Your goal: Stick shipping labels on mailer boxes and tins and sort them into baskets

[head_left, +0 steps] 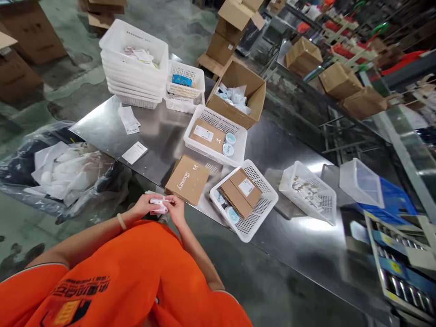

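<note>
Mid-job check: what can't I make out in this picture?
All in the head view:
Pale item between left hand and right hand: print too small, part covered by fingers.
White basket stack: lower insides hidden by those above.
Paper slip on the table: print too small.
Far-right tray: cut off by the right edge.

Held item (159, 206): print too small to read; left sleeve (32, 290) cut off.

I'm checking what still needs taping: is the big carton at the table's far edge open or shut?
Open: the carton has its top uncovered, and white items show inside.
</note>
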### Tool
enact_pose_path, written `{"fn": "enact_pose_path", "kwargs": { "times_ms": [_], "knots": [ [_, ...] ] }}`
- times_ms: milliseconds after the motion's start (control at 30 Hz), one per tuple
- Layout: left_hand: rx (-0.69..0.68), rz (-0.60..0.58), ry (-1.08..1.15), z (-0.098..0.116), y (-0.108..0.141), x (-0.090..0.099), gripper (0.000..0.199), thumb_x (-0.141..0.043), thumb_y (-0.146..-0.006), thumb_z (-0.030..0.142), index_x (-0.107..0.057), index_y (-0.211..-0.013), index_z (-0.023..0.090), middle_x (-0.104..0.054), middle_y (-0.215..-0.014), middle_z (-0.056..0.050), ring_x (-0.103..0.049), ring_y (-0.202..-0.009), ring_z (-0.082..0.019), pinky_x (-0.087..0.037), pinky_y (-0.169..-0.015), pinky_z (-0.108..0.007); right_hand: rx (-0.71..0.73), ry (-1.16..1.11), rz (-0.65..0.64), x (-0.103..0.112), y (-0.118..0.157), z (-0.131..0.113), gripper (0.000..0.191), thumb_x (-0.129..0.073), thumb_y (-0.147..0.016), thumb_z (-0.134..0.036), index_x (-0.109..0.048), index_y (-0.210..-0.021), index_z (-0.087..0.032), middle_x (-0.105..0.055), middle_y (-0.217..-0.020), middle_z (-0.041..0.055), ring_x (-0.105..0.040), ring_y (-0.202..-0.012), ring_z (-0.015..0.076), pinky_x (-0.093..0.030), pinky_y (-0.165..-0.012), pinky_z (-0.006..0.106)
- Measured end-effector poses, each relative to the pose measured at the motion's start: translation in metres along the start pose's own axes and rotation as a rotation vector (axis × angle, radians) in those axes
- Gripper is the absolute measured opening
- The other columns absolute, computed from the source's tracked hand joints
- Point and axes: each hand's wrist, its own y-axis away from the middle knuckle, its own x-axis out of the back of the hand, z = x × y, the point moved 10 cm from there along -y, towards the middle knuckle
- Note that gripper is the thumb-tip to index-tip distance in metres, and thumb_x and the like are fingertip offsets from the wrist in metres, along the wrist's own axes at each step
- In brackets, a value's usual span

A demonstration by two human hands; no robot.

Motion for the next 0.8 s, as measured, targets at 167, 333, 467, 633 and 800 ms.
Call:
{"fn": "enact_pose_path", "kwargs": {
  "times_ms": [167,333,467,633,800],
  "knots": [
    [0.037,0.043,-0.114,-0.004,-0.011,-0.007,0.048,-0.095,-0.048,0.034,-0.088,-0.091,0.013,-0.082,-0.078,-0.007,-0.071,-0.071,-0.024,-0.053,-0.066,-0.033,0.04,0.129,0.121,0.021,0.015,0.01,0.019,-0.085,-0.069,-0.041,-0.077,-0.073,-0.024,-0.072,-0.066,-0.0009,-0.061,-0.064,0.0196,-0.05,-0.067,0.033],
    [0.102,-0.062,-0.129,-0.021,-0.022,-0.027,0.039,-0.095,-0.045,0.031,-0.087,-0.08,0.014,-0.083,-0.079,-0.009,-0.075,-0.078,-0.028,-0.059,-0.075,-0.038,0.227,0.343,0.211,0.049,0.02,-0.018,0.01,-0.079,-0.077,-0.031,-0.076,-0.069,-0.026,-0.079,-0.094,0.0056,-0.072,-0.094,0.0265,-0.056,-0.083,0.036],
    [0.203,-0.204,-0.118,-0.036,-0.028,-0.05,0.043,-0.101,-0.042,0.032,-0.088,-0.079,0.014,-0.086,-0.084,-0.011,-0.078,-0.086,-0.033,-0.063,-0.087,-0.045,0.299,0.412,0.35,0.095,-0.026,-0.065,0.012,-0.076,-0.079,-0.024,-0.071,-0.068,-0.025,-0.072,-0.1,0.0067,-0.068,-0.108,0.0282,-0.055,-0.096,0.038],
    [0.257,-0.186,-0.01,-0.044,-0.037,-0.069,0.053,-0.106,-0.042,0.038,-0.09,-0.084,0.01,-0.088,-0.092,-0.018,-0.081,-0.092,-0.037,-0.064,-0.085,-0.044,0.179,0.482,0.496,0.137,-0.098,-0.088,0.017,-0.074,-0.074,-0.017,-0.062,-0.064,-0.024,-0.063,-0.094,0.0045,-0.063,-0.101,0.0258,-0.052,-0.1,0.038],
    [0.277,-0.155,0.009,-0.062,-0.049,-0.076,0.061,-0.109,-0.035,0.045,-0.088,-0.083,0.012,-0.087,-0.092,-0.017,-0.081,-0.095,-0.038,-0.064,-0.087,-0.045,0.174,0.681,0.495,0.138,-0.13,-0.085,0.011,-0.074,-0.078,-0.019,-0.068,-0.07,-0.022,-0.07,-0.105,0.0086,-0.062,-0.111,0.0286,-0.049,-0.108,0.042]
  ]
}}
